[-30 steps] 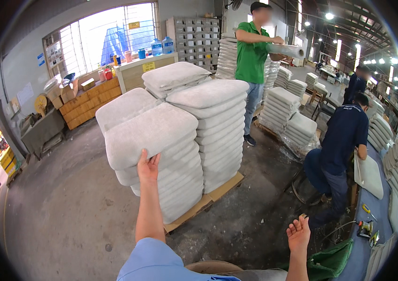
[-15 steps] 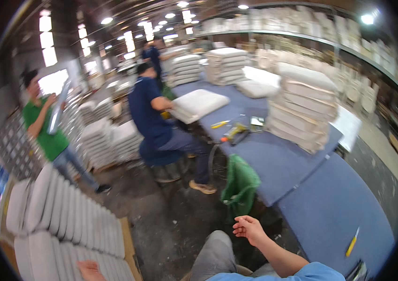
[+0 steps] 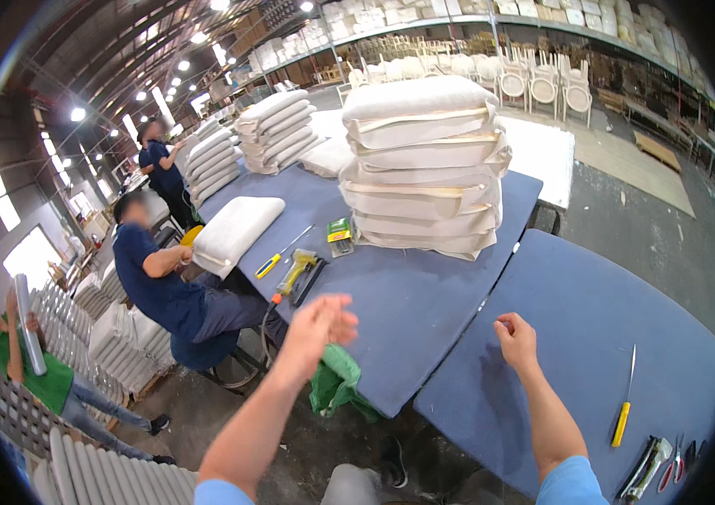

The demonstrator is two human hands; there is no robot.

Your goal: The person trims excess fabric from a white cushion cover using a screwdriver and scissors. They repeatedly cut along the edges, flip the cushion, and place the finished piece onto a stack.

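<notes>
My left hand (image 3: 321,320) is raised over the near edge of a blue-covered table (image 3: 408,303), fingers apart, holding nothing. My right hand (image 3: 515,337) hovers over a second blue table (image 3: 610,320), fingers loosely curled and empty. A tall stack of cream seat cushions (image 3: 425,164) stands on the first table beyond both hands. A yellow pneumatic stapler (image 3: 298,271) and a yellow-handled screwdriver (image 3: 271,264) lie near the left hand. A green cloth (image 3: 336,383) hangs off the table edge just below it.
A seated person in dark blue (image 3: 164,290) holds a cushion (image 3: 235,231) at the table's left. Another person in dark blue (image 3: 164,172) stands farther back, one in green (image 3: 25,362) at far left. Cushion stacks (image 3: 277,130) surround. A yellow-handled tool (image 3: 624,408) and pliers (image 3: 669,463) lie at right.
My view has swung from the cushion pallet round to the blue tables. My left hand left the pallet stack and both hands now reach out over the tables.
</notes>
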